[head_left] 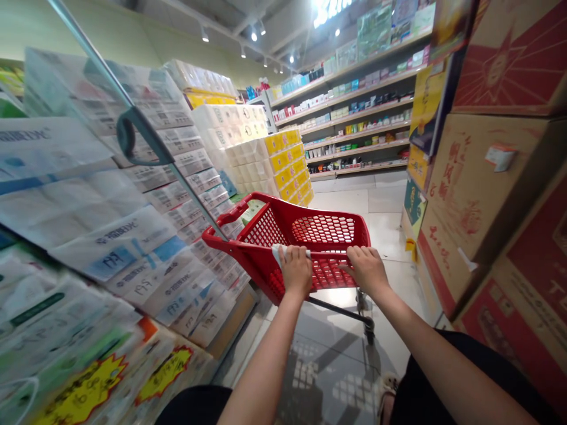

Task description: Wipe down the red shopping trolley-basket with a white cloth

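Left hand [297, 268]: fingers bent over the near rim [330, 255] of a red plastic shopping cart [259, 260] at frame centre, held close together, with a crumpled white cloth or tissue [277, 254] trapped at their left side; the thumb cannot be made out. Right hand [367, 268]: fingers hooked over the same rim at its right end, thumb stretched leftward below it. For a steady grip, both palms should probably be loaded evenly so the cart is not slewed, and the cloth is best pinned flat so it does not slip. The cart is seen tilted in frame; its walls are pierced with a honeycomb mesh, a mesh divider [260, 227] and a moulded red handle [239, 211] are shown at its left end, a dark caster [369, 329] at lower right. The plastic looks glossy and whole; no goods can be made out in the visible part of the basket. A metal pole [195, 195] with a grey loop grip [153, 141] is slanted from that left end to the upper left. Wrapped paper packs [146, 271] are stacked at left, cardboard cartons [482, 200] at right; stocked shelves [354, 127] are seen at upper centre-right.
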A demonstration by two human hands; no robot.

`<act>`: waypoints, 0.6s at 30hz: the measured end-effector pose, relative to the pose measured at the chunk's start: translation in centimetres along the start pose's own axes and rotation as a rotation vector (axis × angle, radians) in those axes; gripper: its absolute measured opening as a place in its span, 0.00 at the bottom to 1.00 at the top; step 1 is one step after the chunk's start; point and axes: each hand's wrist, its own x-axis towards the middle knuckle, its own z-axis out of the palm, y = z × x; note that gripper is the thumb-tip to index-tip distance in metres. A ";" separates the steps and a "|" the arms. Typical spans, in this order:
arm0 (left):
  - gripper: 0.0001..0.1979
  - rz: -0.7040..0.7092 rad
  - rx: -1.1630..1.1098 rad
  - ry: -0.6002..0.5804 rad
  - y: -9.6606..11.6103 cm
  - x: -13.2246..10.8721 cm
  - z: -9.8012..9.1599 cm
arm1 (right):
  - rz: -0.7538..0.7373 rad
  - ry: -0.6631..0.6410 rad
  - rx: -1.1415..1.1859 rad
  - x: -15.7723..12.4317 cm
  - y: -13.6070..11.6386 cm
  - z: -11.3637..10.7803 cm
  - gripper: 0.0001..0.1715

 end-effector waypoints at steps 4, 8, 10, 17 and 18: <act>0.13 0.042 -0.116 -0.048 6.1 -0.4 1.4 | -0.026 -0.026 0.012 0.1 -1.7 0.1 0.05; 0.19 0.118 -0.195 -0.087 7.3 -0.6 1.0 | -0.094 -0.073 0.088 0.1 -1.4 -0.4 0.08; 0.22 0.173 -0.275 -0.119 6.3 -0.5 0.2 | -0.102 -0.071 0.181 0.3 -0.4 -1.2 0.16; 0.22 0.060 -0.419 0.010 2.1 1.2 -2.0 | 0.032 0.128 0.282 1.8 -1.1 -3.2 0.22; 0.20 0.023 -0.374 0.039 1.7 1.3 -1.9 | 0.001 0.110 0.268 2.0 -2.2 -3.0 0.22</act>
